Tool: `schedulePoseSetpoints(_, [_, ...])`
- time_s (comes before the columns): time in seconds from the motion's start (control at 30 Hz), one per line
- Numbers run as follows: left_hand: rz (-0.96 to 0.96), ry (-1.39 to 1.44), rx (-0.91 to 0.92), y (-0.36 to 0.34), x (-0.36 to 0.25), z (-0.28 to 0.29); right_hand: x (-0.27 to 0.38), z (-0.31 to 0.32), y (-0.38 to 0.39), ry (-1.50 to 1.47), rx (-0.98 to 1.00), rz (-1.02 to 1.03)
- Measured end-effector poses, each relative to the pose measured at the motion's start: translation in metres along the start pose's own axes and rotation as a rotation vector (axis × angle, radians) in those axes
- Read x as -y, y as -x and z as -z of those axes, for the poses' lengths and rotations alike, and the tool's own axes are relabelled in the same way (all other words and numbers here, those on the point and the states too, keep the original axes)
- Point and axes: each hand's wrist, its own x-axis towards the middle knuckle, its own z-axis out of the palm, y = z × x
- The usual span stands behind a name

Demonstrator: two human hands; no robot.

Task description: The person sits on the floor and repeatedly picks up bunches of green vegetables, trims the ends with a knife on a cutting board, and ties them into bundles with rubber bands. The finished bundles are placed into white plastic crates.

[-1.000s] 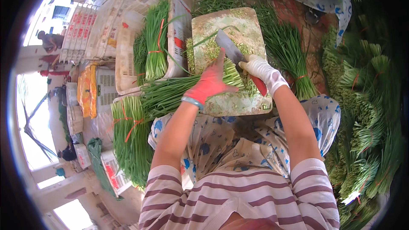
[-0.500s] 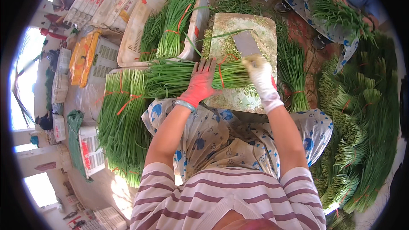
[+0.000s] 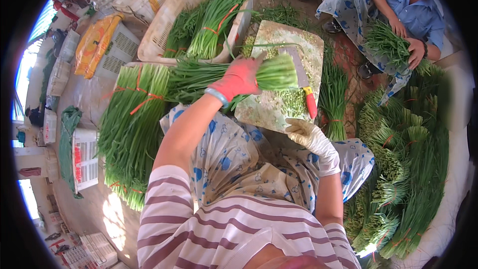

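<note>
My left hand (image 3: 241, 77), in a red glove, is closed round a bundle of chives (image 3: 278, 72), whose pale cut ends point right over the cutting board (image 3: 271, 32). The leafy ends trail left toward the crate and the stacked bundles. On the board's right part lies a cleaver (image 3: 300, 69) with a red and yellow handle, apart from both hands; the chive ends cover some of its blade. My right hand (image 3: 312, 139), in a pale glove, is at the board's near right corner, fingers partly stretched and holding nothing. Chopped bits (image 3: 294, 102) are scattered over the board.
A white plastic crate (image 3: 144, 50) of tied chives stands beyond the board's left. Tied bundles (image 3: 134, 129) lie at my left, and a large heap of chives (image 3: 398, 159) at my right. Across from me on the right, a co-worker in a blue shirt (image 3: 413, 12) holds loose greens.
My right hand has let go of the cleaver and drawn back toward me, leaving it on the board. My left hand has moved from pressing on the chives to gripping them, nearer their cut ends.
</note>
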Motion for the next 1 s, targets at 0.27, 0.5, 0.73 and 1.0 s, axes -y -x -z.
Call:
schedulePoseSetpoints(0.27, [-0.142,1.094,-0.641,0.078,0.02,0.172,0.14,0.003,-0.004,0.248,-0.477,0.767])
schedulePoseSetpoints(0.5, [-0.565,1.701,-0.611,0.088,0.029,0.157,0.249,-0.057,-0.033,0.687,-0.611,1.27])
schedulePoseSetpoints(0.73, [-0.338,1.586,-0.684,0.106,0.016,0.113,0.138,0.019,-0.023,0.935,-0.235,0.284])
schedulePoseSetpoints(1.0, [-0.608,1.772,-0.481,0.076,-0.05,0.098,0.198,-0.045,-0.011,0.194,-0.271,0.816])
